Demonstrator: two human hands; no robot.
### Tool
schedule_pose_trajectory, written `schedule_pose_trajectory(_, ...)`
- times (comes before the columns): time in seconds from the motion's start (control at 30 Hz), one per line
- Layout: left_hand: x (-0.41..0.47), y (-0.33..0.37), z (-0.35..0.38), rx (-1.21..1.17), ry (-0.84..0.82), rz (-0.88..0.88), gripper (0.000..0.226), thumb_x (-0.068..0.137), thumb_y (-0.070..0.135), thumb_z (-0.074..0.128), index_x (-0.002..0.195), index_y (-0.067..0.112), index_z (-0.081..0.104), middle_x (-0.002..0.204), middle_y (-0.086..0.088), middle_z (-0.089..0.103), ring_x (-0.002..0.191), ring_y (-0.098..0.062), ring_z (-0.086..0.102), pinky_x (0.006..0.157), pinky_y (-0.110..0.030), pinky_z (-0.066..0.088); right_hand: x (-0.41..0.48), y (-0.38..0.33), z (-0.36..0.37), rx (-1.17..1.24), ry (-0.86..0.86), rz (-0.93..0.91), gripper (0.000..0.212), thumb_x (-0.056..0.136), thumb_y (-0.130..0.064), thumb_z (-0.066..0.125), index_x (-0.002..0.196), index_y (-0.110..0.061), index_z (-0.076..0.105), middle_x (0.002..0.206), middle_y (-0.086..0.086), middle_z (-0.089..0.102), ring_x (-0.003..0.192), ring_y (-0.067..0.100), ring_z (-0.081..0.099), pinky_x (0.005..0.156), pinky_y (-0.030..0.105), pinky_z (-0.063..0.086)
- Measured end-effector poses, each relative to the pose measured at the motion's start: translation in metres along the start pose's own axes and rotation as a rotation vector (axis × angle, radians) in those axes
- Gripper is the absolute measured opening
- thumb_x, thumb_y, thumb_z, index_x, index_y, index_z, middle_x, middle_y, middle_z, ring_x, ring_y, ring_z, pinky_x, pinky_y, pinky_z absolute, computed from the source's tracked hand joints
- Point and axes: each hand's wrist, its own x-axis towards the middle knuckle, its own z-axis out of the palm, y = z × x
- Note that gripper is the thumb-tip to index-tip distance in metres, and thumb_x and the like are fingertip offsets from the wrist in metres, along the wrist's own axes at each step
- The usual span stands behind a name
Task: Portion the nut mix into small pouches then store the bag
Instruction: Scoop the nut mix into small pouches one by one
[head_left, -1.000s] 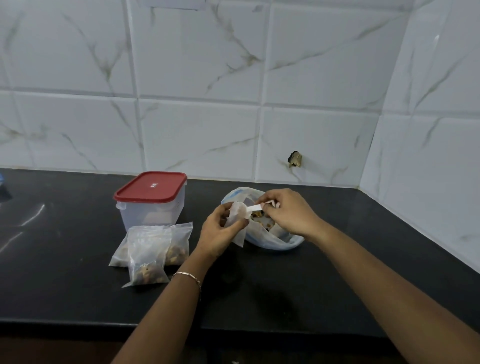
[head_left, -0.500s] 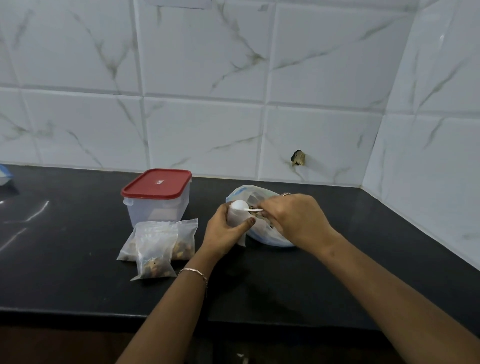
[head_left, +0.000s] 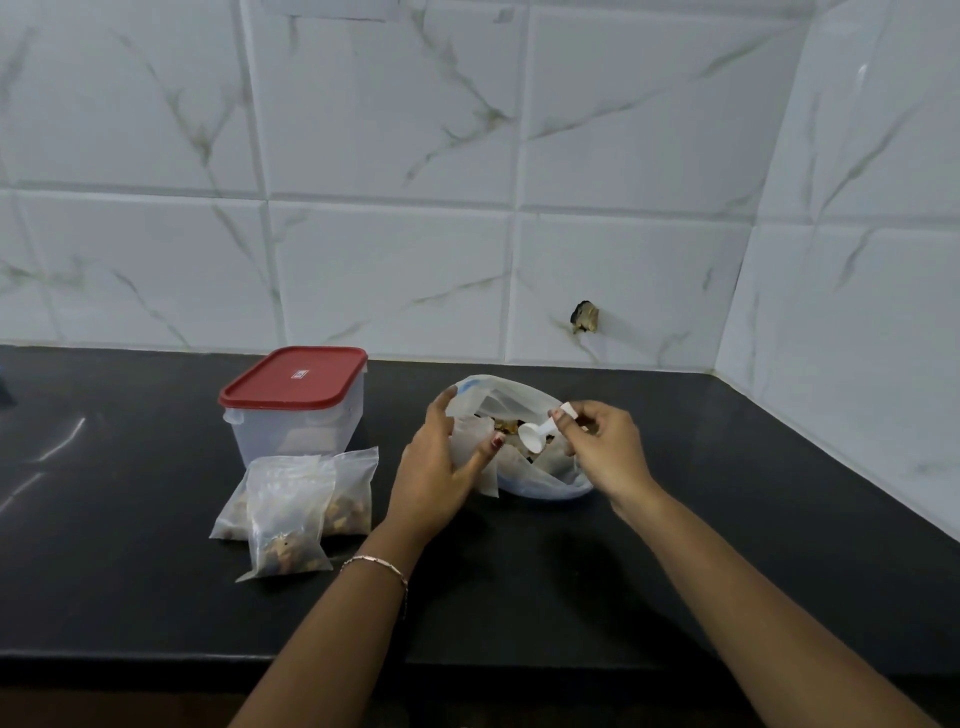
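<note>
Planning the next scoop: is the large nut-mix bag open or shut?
Open: the bag gapes at the top, nut mix shows inside, and the right hand holds the white scoop at the opening.

No writing can be read anywhere. The red lid (head_left: 293, 376) of the plastic container (head_left: 291, 434) carries a small white-and-red label (head_left: 301, 372), too small to make out; the blue mark on the nut mix bag (head_left: 511, 397) rim is blurred

The right hand (head_left: 602, 452) has drawn the scoop (head_left: 537, 432) off the pouch (head_left: 487, 478), back over the bag (head_left: 519, 397).
</note>
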Motion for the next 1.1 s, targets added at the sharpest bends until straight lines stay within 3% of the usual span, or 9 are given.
schedule_pose_trajectory(0.13,0.003,-0.005,0.005,0.130,-0.070,-0.019,0.093,0.073,0.057,0.073,0.147,0.034,0.021,0.137,0.001,0.052,0.126,-0.018,0.049,0.107,-0.047,0.041,0.000,0.010,0.009,-0.266,0.042,-0.202,0.016,0.094,-0.027,0.060,0.096,-0.017,0.071,0.082,-0.004,0.069,0.075,0.012,0.063,0.066,0.026,0.048)
schedule_pose_trajectory(0.3,0.002,-0.011,0.000,0.138,-0.090,-0.120,0.062,0.076,0.035,0.077,0.131,0.027,0.052,0.122,0.002,0.062,0.107,-0.010,0.058,0.095,-0.034,0.051,-0.005,0.013,0.019,-0.606,0.042,-0.356,0.019,0.100,-0.029,0.047,0.102,-0.016,0.061,0.090,-0.002,0.064,0.080,0.014,0.061,0.068,0.031,0.051)
schedule_pose_trajectory(0.4,-0.003,-0.011,-0.003,0.096,-0.107,-0.188,0.045,0.078,0.025,0.078,0.119,0.018,0.062,0.117,0.007,0.061,0.102,-0.005,0.055,0.082,-0.018,0.046,-0.003,0.013,0.021,-0.577,0.068,-0.337,0.020,0.100,-0.028,0.045,0.100,-0.014,0.059,0.087,-0.001,0.063,0.076,0.013,0.060,0.065,0.028,0.047)
schedule_pose_trajectory(0.53,-0.008,-0.009,-0.005,0.100,-0.123,-0.220,0.043,0.079,0.027,0.078,0.118,0.017,0.064,0.139,0.005,0.042,0.127,-0.013,0.044,0.103,-0.029,0.041,0.002,0.013,0.024,-0.328,0.047,-0.206,0.019,0.099,-0.026,0.047,0.093,-0.014,0.061,0.081,-0.001,0.070,0.075,0.015,0.065,0.066,0.033,0.052)
schedule_pose_trajectory(0.67,-0.013,-0.008,-0.006,0.104,-0.142,-0.197,0.037,0.080,0.028,0.076,0.115,0.020,0.067,0.145,0.009,0.043,0.126,-0.009,0.047,0.100,-0.025,0.040,0.007,0.012,0.027,-0.101,-0.012,-0.107,0.017,0.098,-0.024,0.051,0.091,-0.016,0.063,0.074,-0.007,0.071,0.072,0.012,0.068,0.074,0.039,0.057)
schedule_pose_trajectory(0.77,-0.016,-0.005,-0.006,0.130,-0.153,-0.092,0.025,0.079,0.029,0.075,0.104,0.025,0.071,0.144,0.018,0.043,0.117,0.001,0.050,0.095,-0.020,0.043,0.014,0.008,0.028,-0.230,-0.106,-0.223,0.014,0.096,-0.020,0.055,0.099,-0.020,0.068,0.087,-0.006,0.072,0.078,0.013,0.068,0.076,0.040,0.057)
schedule_pose_trajectory(0.9,-0.017,-0.002,-0.006,0.242,-0.189,-0.080,0.026,0.072,0.052,0.060,0.089,0.035,0.069,0.111,0.028,0.062,0.096,0.002,0.060,0.091,-0.040,0.051,0.027,-0.006,0.034,-0.556,-0.314,-0.425,0.025,0.095,-0.016,0.054,0.114,-0.025,0.068,0.104,0.000,0.071,0.096,0.019,0.065,0.084,0.035,0.052)
schedule_pose_trajectory(1.0,-0.016,-0.003,-0.007,0.392,-0.162,-0.115,0.044,0.069,0.062,0.044,0.082,0.028,0.067,0.086,0.016,0.063,0.082,-0.003,0.059,0.084,-0.043,0.051,0.035,-0.015,0.042,-0.740,-0.414,-0.518,0.030,0.096,-0.016,0.050,0.120,-0.026,0.066,0.114,-0.001,0.068,0.102,0.018,0.062,0.084,0.029,0.045)
schedule_pose_trajectory(1.1,-0.014,-0.002,-0.009,0.455,-0.164,-0.152,0.035,0.077,0.057,0.049,0.074,0.025,0.063,0.080,0.011,0.060,0.078,-0.004,0.057,0.084,-0.042,0.050,0.042,-0.019,0.046,-0.733,-0.456,-0.493,0.030,0.097,-0.015,0.049,0.119,-0.027,0.066,0.118,-0.004,0.067,0.104,0.015,0.061,0.087,0.029,0.046)
